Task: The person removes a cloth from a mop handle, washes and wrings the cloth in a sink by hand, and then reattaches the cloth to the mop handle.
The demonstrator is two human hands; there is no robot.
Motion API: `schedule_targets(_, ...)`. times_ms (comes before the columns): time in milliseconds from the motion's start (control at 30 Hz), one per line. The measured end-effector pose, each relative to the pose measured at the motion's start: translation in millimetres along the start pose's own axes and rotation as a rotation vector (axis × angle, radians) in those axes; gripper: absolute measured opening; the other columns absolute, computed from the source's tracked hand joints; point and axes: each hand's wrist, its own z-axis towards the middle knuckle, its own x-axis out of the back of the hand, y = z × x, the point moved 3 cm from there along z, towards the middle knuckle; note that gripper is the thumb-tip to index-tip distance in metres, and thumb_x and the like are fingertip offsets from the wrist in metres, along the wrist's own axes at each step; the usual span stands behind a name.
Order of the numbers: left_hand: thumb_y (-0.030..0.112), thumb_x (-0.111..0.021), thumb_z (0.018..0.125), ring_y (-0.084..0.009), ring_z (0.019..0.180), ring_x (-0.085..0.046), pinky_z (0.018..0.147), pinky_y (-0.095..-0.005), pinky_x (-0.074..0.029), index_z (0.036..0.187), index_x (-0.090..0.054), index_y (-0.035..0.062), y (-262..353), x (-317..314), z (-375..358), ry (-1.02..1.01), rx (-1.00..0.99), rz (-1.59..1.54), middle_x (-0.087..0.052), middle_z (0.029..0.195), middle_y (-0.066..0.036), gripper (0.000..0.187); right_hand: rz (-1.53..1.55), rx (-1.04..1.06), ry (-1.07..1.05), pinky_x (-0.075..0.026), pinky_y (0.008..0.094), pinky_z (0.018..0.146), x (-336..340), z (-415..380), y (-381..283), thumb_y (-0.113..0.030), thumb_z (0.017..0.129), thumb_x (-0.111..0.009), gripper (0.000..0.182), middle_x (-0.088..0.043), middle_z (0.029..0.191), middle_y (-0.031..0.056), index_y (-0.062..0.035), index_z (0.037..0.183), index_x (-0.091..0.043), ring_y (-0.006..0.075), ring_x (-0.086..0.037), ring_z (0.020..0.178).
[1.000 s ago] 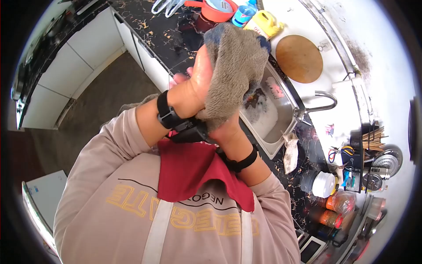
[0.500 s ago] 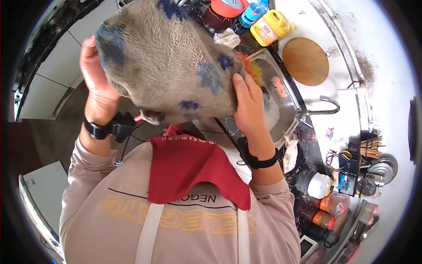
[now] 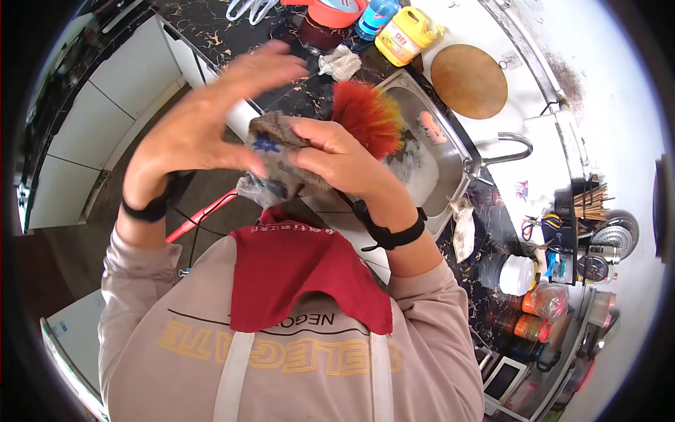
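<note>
My right hand (image 3: 337,156) grips a bunched grey-brown towel (image 3: 267,156) with dark blue patches, its thumb and fingers closed on the towel's right side. The towel hangs in front of my chest, much smaller in outline than when spread. My left hand (image 3: 186,137) is raised at the towel's left, fingers stretched out and blurred by motion, the thumb overlapping the towel's edge in this view. Just beyond my right hand, a red and yellow feathery duster (image 3: 364,116) stands beside the sink (image 3: 455,184), which has white foam in it.
A yellow detergent jug (image 3: 408,39), a blue bottle (image 3: 377,17) and a crumpled white cloth (image 3: 340,63) sit on the dark counter (image 3: 211,28). A round board (image 3: 469,81) hangs past the sink. A faucet (image 3: 510,144) reaches over it. A red pole (image 3: 200,216) slants below my left hand.
The towel went from broadly spread between both hands to a small bunch in my right hand. My left hand let go and moved inward. The duster shows more now.
</note>
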Motion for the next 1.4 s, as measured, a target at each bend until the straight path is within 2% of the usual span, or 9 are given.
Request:
schedule_targets(133,0.020,-0.075,0.071,-0.0130,0.093,-0.057,0.083,-0.0293,-0.044,0.114,-0.054,0.0020,-12.4,-37.6,25.8,-0.440,0.104,-0.584,-0.062,0.102,-0.006,0.051,-0.120,0.021,0.054,-0.041,0.0216,0.060,16.6,-6.7,-11.7,-0.010,0.080,-0.057,0.021,-0.054,0.076,-0.0010,0.0027,0.098,-0.058,0.0046,-0.048,0.072)
schedule_targets(233,0.014,-0.072,0.076,-0.0008,0.066,-0.047,0.058,-0.0191,-0.040,0.081,-0.062,-0.0008,-18.9,-30.4,34.9,-0.228,0.281,-0.665,-0.056,0.068,0.007,0.018,-0.001,0.035,0.243,-0.044,0.0205,0.066,33.3,-23.4,-21.7,-0.017,0.076,-0.070,0.041,-0.054,0.094,0.0016,0.0018,0.108,-0.054,0.0048,-0.052,0.078)
schedule_targets(333,0.012,-0.072,0.077,-0.0001,0.063,-0.044,0.053,-0.0190,-0.036,0.080,-0.062,0.0002,5.6,-13.5,49.8,-0.132,0.194,-0.592,-0.053,0.066,0.007,0.016,-0.109,-0.240,0.171,-0.045,0.0239,0.074,42.8,-40.4,-5.3,-0.018,0.072,-0.073,0.049,-0.055,0.100,0.0053,0.0011,0.112,-0.051,0.0100,-0.055,0.084)
schedule_targets(500,0.016,-0.073,0.074,-0.0045,0.062,-0.048,0.057,-0.0203,-0.039,0.078,-0.061,0.0041,35.9,16.6,64.4,0.147,0.147,-0.419,-0.055,0.070,0.002,0.018,-0.745,0.055,-0.104,-0.041,0.0362,0.089,25.7,-46.2,90.1,-0.026,0.071,-0.073,0.053,-0.054,0.110,0.0177,0.0010,0.111,-0.053,0.0263,-0.052,0.103)
schedule_targets(567,0.024,-0.070,0.078,-0.0071,0.071,-0.056,0.065,-0.0219,-0.045,0.092,-0.062,0.0038,24.8,42.1,58.7,0.358,0.109,-0.416,-0.061,0.082,0.000,0.026,-0.581,-0.069,-0.127,-0.038,0.0367,0.094,30.4,-56.2,129.8,-0.029,0.074,-0.071,0.060,-0.052,0.117,0.0158,-0.0004,0.120,-0.046,0.0263,-0.049,0.110)
schedule_targets(733,0.014,-0.067,0.081,-0.0077,0.050,-0.048,0.043,-0.0217,-0.037,0.068,-0.061,0.0043,65.1,47.2,84.0,0.630,-0.028,-0.684,-0.057,0.058,0.000,0.017,-0.162,-0.242,0.067,-0.030,0.0417,0.102,5.9,-71.2,124.9,-0.032,0.077,-0.070,0.078,-0.041,0.132,0.0151,-0.0042,0.136,-0.028,0.0274,-0.043,0.119)
schedule_targets(833,0.011,-0.069,0.078,-0.0079,0.050,-0.052,0.043,-0.0220,-0.038,0.069,-0.065,0.0018,82.1,42.9,89.3,0.251,0.262,-0.540,-0.062,0.060,-0.004,0.013,-0.117,-0.179,0.164,-0.029,0.0421,0.102,-7.6,-42.6,125.2,-0.031,0.076,-0.071,0.081,-0.038,0.133,0.0138,-0.0043,0.137,-0.025,0.0264,-0.042,0.119)
schedule_targets(1100,0.011,-0.071,0.076,-0.0060,0.042,-0.042,0.040,-0.0230,-0.030,0.062,-0.063,0.0027,65.0,48.4,90.2,0.327,0.330,-0.486,-0.055,0.052,-0.002,0.018,-0.225,-0.154,0.167,-0.044,0.0306,0.078,5.8,-43.3,112.9,-0.011,0.081,-0.062,0.026,-0.062,0.093,0.0107,-0.0011,0.105,-0.058,0.0193,-0.058,0.087)
schedule_targets(1400,0.014,-0.071,0.077,-0.0042,0.044,-0.037,0.043,-0.0221,-0.027,0.062,-0.063,0.0034,-0.9,56.9,70.5,0.360,0.487,-0.440,-0.051,0.051,0.002,0.020,-0.199,-0.442,0.386,-0.042,0.0275,0.084,125.3,-148.7,62.6,-0.020,0.087,-0.057,0.035,-0.057,0.103,0.0008,-0.0016,0.117,-0.052,0.0121,-0.053,0.091)
